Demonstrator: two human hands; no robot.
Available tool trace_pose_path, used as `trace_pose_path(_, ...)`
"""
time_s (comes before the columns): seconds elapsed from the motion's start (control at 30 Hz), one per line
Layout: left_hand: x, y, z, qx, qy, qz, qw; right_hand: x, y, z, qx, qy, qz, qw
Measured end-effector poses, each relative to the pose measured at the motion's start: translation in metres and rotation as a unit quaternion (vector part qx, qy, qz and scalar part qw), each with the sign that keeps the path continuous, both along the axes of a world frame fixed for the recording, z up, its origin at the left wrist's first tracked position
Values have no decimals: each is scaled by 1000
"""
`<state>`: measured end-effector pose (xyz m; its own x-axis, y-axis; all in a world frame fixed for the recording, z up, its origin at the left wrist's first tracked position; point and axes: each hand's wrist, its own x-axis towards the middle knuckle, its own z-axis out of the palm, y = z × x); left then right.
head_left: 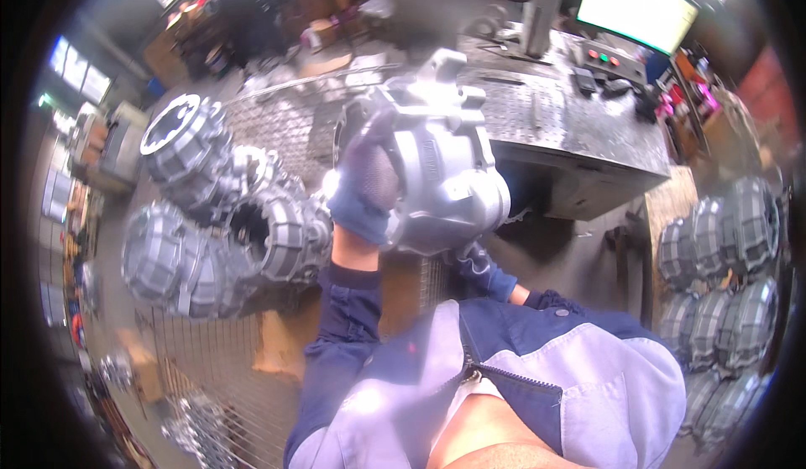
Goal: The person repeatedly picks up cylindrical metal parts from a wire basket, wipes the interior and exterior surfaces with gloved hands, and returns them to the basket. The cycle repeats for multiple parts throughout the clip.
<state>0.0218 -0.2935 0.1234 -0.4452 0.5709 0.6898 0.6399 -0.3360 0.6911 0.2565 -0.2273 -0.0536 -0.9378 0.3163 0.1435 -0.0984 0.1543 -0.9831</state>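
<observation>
A large silver cast-metal gearbox housing [441, 171] is held up in front of my chest, its ribbed and lugged side showing. My left hand [367, 171], in a dark and blue work glove, grips it along its left side, blurred a little. My right hand [480, 269], gloved too, is at the lower edge of the housing and supports it from beneath. Most of the right fingers are hidden behind the metal. Close to my left hand, more such housings [189, 255] are stacked on a wire-mesh surface.
A metal workbench [604, 137] with a perforated top stands ahead and to the right. On it are a lit monitor [636, 7], a button box [610, 59] and an upright column [544, 15]. Rows of housings [722, 225] fill the right side. Small metal parts [201, 423] lie at lower left.
</observation>
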Motion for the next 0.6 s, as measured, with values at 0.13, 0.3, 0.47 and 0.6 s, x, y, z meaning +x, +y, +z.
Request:
trace_pose_path(0.13, 19, 93, -26, -45, -183, -151, 970, 27, 38, 14, -7, 5, -71, 997)
trace_pose_path(0.3, 39, 191, -33, -29, -575, -306, 758, 50, 122, 27, 0, 5, -130, 992)
trace_pose_path(0.47, 36, 302, -51, -145, -612, -214, 747, 49, 209, 16, -122, -21, -155, 980)
trace_pose_path(0.6, 2, 380, -94, -326, 53, -52, 942, 35, 277, -15, -356, -64, -182, 915)
